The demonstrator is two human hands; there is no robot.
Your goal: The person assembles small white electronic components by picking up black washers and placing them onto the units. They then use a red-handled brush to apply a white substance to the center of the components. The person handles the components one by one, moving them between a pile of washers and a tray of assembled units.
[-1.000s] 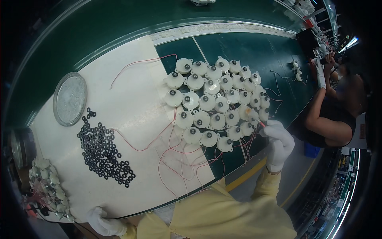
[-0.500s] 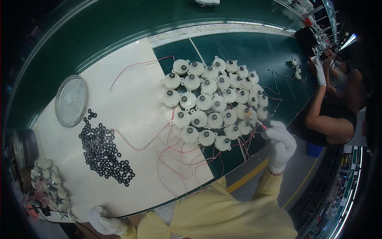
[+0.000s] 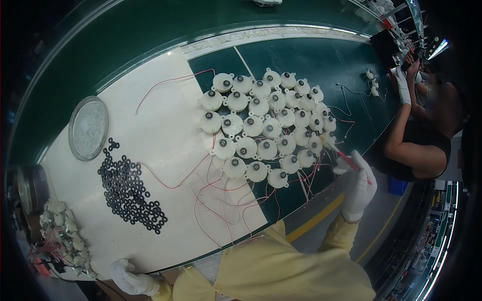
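My right hand [image 3: 357,188], in a white glove, grips a thin brush with a red handle [image 3: 355,161]. The pale bristle end of the brush touches or hovers just over the right edge of a cluster of white round geared motors [image 3: 259,106]. Each motor has a dark shaft piece at its middle, and red and white wires trail from under several of them. My left hand [image 3: 133,278], also white-gloved, rests at the table's near left edge, its fingers loosely bent and apart from the thumb, with nothing visible in it.
Many small black rings [image 3: 129,193] lie spread on the white board [image 3: 175,125]. A round clear dish [image 3: 89,128] stands behind them. More wired motors [image 3: 64,236] are heaped at the left. Another person [image 3: 419,130] works at the right, near a few loose motors [image 3: 372,83].
My right hand has drawn the brush slightly right, away from the motors, and the handle shows more fully. The left hand stays put. The whole view has shifted a little.
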